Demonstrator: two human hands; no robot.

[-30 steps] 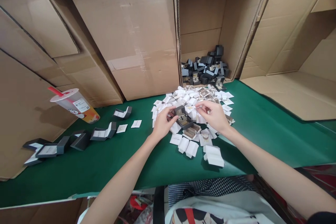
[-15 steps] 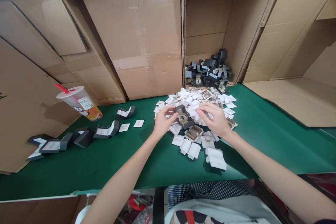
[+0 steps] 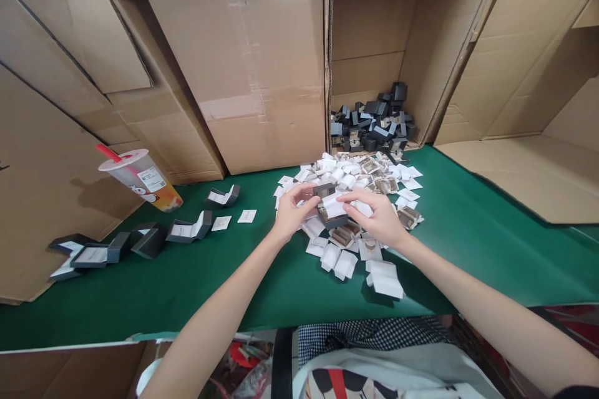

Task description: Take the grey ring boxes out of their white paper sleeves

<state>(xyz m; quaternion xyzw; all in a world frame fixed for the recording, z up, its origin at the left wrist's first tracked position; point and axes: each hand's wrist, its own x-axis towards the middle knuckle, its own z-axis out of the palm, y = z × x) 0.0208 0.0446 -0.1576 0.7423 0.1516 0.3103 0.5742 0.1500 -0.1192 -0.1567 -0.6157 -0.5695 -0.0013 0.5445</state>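
My left hand point(image 3: 296, 209) is closed on a small dark jewelry box point(image 3: 333, 222) that stands with its lid raised. Pinched in the fingers of my right hand point(image 3: 377, 217) is a white folded insert point(image 3: 331, 206), held over the open box and partly covering its inside. Both hands are above a heap of white card inserts point(image 3: 344, 168), some turned to show brownish undersides. A brown-sided insert point(image 3: 345, 235) lies just below the box. Closer to me are more white folded inserts point(image 3: 384, 279).
Several open dark boxes with white linings point(image 3: 185, 230) lie to the left, beside two small white cards point(image 3: 246, 216). A drink cup point(image 3: 152, 181) with a red straw leans there. An open carton point(image 3: 369, 31) at the back holds piled dark boxes point(image 3: 377, 121).
My right hand has moved left, bringing the white insert over the open box. The left hand keeps hold of the box, which looks slightly tilted. The view has shifted a little.
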